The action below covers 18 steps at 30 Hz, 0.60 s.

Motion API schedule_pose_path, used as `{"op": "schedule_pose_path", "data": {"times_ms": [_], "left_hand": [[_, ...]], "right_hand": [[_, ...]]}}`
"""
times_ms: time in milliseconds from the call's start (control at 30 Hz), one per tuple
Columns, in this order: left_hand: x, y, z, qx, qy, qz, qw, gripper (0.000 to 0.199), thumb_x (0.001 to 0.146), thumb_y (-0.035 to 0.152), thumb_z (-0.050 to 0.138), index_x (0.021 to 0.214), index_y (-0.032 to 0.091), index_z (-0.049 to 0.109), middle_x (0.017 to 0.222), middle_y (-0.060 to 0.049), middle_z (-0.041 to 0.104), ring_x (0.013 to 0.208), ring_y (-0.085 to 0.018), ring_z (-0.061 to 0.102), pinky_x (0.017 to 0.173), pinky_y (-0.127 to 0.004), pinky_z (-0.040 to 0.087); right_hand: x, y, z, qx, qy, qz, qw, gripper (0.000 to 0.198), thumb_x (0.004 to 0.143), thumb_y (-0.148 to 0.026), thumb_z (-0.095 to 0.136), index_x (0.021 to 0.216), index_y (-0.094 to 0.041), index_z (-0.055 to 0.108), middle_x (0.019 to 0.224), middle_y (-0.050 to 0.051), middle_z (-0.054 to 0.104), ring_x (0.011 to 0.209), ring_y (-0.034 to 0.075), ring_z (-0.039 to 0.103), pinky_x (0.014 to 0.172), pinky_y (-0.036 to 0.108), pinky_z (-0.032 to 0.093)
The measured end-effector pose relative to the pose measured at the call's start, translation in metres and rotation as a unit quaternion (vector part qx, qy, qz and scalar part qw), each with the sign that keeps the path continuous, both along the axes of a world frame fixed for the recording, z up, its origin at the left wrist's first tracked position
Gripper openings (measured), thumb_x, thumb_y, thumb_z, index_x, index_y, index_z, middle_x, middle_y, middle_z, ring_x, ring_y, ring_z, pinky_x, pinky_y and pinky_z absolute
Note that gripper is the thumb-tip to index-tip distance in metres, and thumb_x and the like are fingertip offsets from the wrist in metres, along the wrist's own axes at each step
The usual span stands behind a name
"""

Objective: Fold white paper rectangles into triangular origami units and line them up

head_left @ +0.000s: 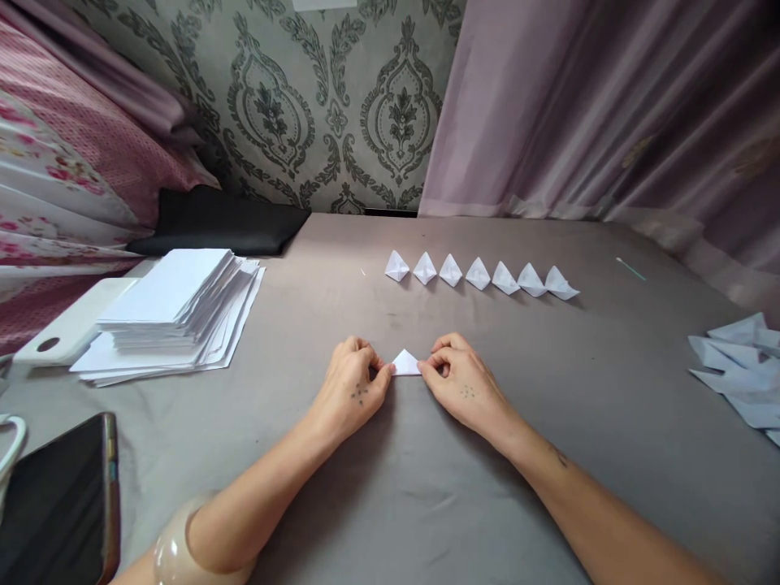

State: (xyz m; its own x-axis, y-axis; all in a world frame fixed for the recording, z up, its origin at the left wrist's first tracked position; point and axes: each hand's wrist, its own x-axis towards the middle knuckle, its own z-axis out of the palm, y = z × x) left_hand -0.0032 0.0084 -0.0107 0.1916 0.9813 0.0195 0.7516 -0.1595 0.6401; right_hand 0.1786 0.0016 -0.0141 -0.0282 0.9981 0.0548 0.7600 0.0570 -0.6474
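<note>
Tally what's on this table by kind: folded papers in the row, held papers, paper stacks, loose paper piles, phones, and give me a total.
Folded papers in the row: 7
Held folded paper: 1
Paper stack: 1
Loose paper pile: 1
Phone: 1
Total: 11

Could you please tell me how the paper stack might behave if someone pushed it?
The paper stack would probably slide and fan apart, since its edges are uneven. It may feel rather heavy, as many sheets are piled up. It seems unlikely to tip, being broader at the base.
</note>
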Motion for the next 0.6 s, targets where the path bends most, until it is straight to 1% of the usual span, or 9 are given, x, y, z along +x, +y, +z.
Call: {"op": "schedule_pose_path", "data": {"times_ms": [200, 333, 433, 533, 567, 600], "left_hand": [[0.0018, 0.0, -0.0027, 0.03, 0.015, -0.003, 0.999, 0.018, 0.082, 0.027, 0.054, 0.067, 0.017, 0.057, 0.085, -0.008, 0.054, 0.086, -0.023, 0.053, 0.075, -0.038, 0.047], [0.0003, 0.0014, -0.0038, 0.029, 0.03, -0.009, 0.999, 0.018, 0.082, 0.028, 0.055, 0.068, 0.017, 0.056, 0.086, -0.007, 0.054, 0.086, -0.022, 0.053, 0.075, -0.037, 0.047], [-0.003, 0.0016, -0.0055, 0.031, 0.032, -0.02, 0.999, 0.019, 0.084, 0.031, 0.054, 0.07, 0.018, 0.054, 0.087, -0.006, 0.053, 0.083, -0.021, 0.053, 0.071, -0.035, 0.046], [-0.0043, 0.0001, -0.0048, 0.043, 0.03, -0.039, 0.998, 0.012, 0.086, 0.029, 0.051, 0.081, 0.018, 0.053, 0.09, -0.006, 0.053, 0.083, -0.02, 0.051, 0.07, -0.034, 0.046], [-0.004, -0.0005, -0.0039, 0.052, 0.03, -0.056, 0.997, 0.008, 0.087, 0.026, 0.049, 0.087, 0.018, 0.053, 0.093, -0.006, 0.053, 0.084, -0.02, 0.051, 0.072, -0.034, 0.045], [-0.0035, -0.001, -0.0027, 0.061, 0.031, -0.08, 0.994, 0.01, 0.088, 0.022, 0.046, 0.094, 0.019, 0.054, 0.096, -0.006, 0.054, 0.086, -0.02, 0.05, 0.074, -0.034, 0.045]], "right_hand": [[-0.0002, 0.0003, 0.0024, -0.011, -0.003, 0.008, 1.0, 0.025, 0.081, -0.028, 0.056, 0.058, -0.019, 0.058, 0.09, 0.003, 0.058, 0.059, 0.01, 0.053, 0.059, 0.028, 0.042], [0.0003, 0.0009, 0.0024, -0.02, -0.006, 0.012, 1.0, 0.024, 0.082, -0.03, 0.056, 0.06, -0.019, 0.058, 0.092, 0.002, 0.058, 0.059, 0.01, 0.053, 0.059, 0.027, 0.042], [0.0027, 0.0013, 0.0009, -0.013, 0.001, 0.027, 1.0, 0.023, 0.082, -0.031, 0.056, 0.062, -0.019, 0.059, 0.092, 0.002, 0.057, 0.058, 0.01, 0.053, 0.058, 0.027, 0.042], [0.0064, 0.0014, 0.0008, -0.007, -0.003, 0.032, 0.999, 0.021, 0.081, -0.033, 0.058, 0.065, -0.02, 0.057, 0.088, 0.002, 0.055, 0.059, 0.01, 0.052, 0.057, 0.026, 0.042], [0.0076, 0.0016, 0.0013, -0.008, -0.005, 0.028, 1.0, 0.021, 0.08, -0.034, 0.059, 0.066, -0.02, 0.056, 0.086, 0.001, 0.054, 0.059, 0.01, 0.052, 0.057, 0.026, 0.042], [0.0087, 0.002, 0.0018, -0.012, -0.006, 0.023, 1.0, 0.021, 0.079, -0.035, 0.06, 0.066, -0.02, 0.054, 0.084, 0.001, 0.054, 0.058, 0.01, 0.051, 0.057, 0.026, 0.042]]}}
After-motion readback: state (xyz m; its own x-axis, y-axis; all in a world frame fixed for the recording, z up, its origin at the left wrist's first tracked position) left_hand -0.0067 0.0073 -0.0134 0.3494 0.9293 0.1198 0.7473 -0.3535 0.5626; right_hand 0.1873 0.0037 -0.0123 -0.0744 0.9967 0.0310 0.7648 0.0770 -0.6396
